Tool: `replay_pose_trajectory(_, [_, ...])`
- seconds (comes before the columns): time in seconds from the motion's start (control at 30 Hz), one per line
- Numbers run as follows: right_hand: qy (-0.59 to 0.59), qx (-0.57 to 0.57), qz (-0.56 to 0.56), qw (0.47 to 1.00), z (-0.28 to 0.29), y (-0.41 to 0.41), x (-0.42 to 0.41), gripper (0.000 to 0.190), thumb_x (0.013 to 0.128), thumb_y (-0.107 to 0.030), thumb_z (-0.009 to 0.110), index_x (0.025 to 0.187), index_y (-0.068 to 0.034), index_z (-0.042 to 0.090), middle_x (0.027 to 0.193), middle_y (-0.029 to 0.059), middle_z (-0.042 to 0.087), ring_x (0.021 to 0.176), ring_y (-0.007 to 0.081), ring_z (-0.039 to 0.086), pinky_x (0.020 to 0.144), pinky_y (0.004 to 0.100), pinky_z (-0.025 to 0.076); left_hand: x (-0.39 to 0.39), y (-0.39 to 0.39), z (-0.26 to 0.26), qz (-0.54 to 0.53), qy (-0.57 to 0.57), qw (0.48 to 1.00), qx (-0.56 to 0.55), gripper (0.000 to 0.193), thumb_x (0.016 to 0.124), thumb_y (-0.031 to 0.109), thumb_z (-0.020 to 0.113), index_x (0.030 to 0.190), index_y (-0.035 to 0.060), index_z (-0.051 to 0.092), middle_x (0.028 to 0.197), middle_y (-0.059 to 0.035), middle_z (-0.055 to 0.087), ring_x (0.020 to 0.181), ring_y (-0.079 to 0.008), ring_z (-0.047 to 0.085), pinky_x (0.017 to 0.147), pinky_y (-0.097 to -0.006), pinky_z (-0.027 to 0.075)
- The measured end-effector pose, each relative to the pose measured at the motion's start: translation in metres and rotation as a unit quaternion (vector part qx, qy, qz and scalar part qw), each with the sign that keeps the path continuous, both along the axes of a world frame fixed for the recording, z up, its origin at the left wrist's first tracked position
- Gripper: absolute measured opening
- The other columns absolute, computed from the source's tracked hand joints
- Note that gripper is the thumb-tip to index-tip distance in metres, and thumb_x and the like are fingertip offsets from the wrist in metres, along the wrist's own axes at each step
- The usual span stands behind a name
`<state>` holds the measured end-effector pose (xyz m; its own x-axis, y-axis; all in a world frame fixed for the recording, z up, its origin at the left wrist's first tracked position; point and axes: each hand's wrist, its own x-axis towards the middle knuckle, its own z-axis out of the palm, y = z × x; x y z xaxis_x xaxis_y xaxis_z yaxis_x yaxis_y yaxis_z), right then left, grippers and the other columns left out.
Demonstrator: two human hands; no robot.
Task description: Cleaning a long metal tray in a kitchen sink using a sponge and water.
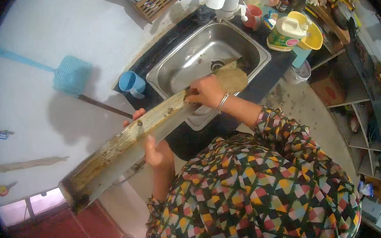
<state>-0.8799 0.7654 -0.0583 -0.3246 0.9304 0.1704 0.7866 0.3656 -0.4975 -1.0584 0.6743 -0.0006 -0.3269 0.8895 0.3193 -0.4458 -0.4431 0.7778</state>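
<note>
A long, pale, stained piece [111,158] slants across the view in front of my body, its right end over the stainless steel sink [201,53]. Its material is unclear; brown grime and dark spots mark its upper face. My left hand [157,153] grips it near the middle, thumb on the near side and fingertips showing past the far edge. My right hand [206,91], with a bangle [223,103] at the wrist, bends its fingers onto the piece farther right. Whether they pinch something small is hidden. Beyond this hand lies a brown rounded part [233,79]; I cannot tell if it is separate.
A blue mug [132,84] stands on the dark counter left of the sink. A white faucet [227,2] rises behind it. At right are a red mug [253,16], a jug [286,34] and a yellow basin [313,36]. A blue fly swatter [72,75] hangs on the wall.
</note>
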Motion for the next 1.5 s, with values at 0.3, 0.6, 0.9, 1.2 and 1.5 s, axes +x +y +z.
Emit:
replay_pose_trajectory(0.3, [-0.047, -0.053, -0.008, 0.997, 0.015, -0.005, 0.0, 0.034, 0.065, -0.045, 0.064, 0.073, -0.012, 0.065, 0.072, 0.0092, 0.062, 0.07, 0.0262, 0.059, 0.067, 0.038, 0.041, 0.008, -0.001, 0.001, 0.017, 0.01, 1.0, -0.016, 0.064, 0.068, 0.014, 0.047, 0.126, 0.0041, 0.022, 0.12, -0.0184, 0.039, 0.115, -0.0286, 0.035, 0.101, -0.0422, 0.021])
replay_pose_trajectory(0.6, [0.063, 0.107, 0.082, 0.989, 0.035, -0.017, -0.041, 0.028, 0.07, -0.036, 0.062, 0.065, -0.008, 0.061, 0.064, 0.0094, 0.058, 0.064, 0.0274, 0.056, 0.062, 0.0385, 0.04, 0.002, -0.003, 0.009, 0.017, 0.027, 0.999, -0.014, 0.068, 0.067, 0.015, 0.048, 0.127, 0.003, 0.018, 0.121, -0.0201, 0.037, 0.116, -0.0288, 0.034, 0.101, -0.0428, 0.022])
replay_pose_trajectory(0.9, [0.098, 0.195, 0.135, 0.967, 0.078, -0.036, -0.061, 0.017, 0.07, -0.028, 0.06, 0.068, -0.011, 0.063, 0.063, 0.0067, 0.058, 0.064, 0.0253, 0.056, 0.062, 0.0373, 0.042, -0.002, -0.006, 0.004, -0.004, 0.062, 0.998, -0.017, 0.063, 0.073, 0.015, 0.046, 0.129, 0.0033, 0.019, 0.126, -0.0173, 0.034, 0.118, -0.027, 0.033, 0.101, -0.0416, 0.022])
replay_pose_trajectory(1.2, [0.013, 0.128, 0.127, 0.983, 0.115, -0.036, -0.091, 0.019, 0.073, -0.029, 0.057, 0.067, -0.011, 0.062, 0.056, 0.0083, 0.057, 0.052, 0.0254, 0.057, 0.048, 0.0371, 0.044, -0.022, -0.026, -0.029, 0.037, 0.179, 0.974, -0.132, 0.036, 0.085, 0.02, 0.04, 0.112, -0.0035, 0.043, 0.111, -0.0116, 0.048, 0.105, -0.018, 0.045, 0.088, -0.0338, 0.035])
replay_pose_trajectory(1.5, [-0.003, 0.106, 0.123, 0.987, 0.105, -0.037, -0.088, 0.025, 0.073, -0.031, 0.056, 0.061, -0.009, 0.06, 0.058, 0.0102, 0.058, 0.056, 0.0279, 0.058, 0.051, 0.0391, 0.046, -0.015, -0.017, 0.0, -0.042, 0.004, 0.999, -0.001, 0.07, 0.072, 0.011, 0.052, 0.13, 0.0021, 0.015, 0.128, -0.0178, 0.033, 0.119, -0.0276, 0.032, 0.101, -0.0397, 0.022])
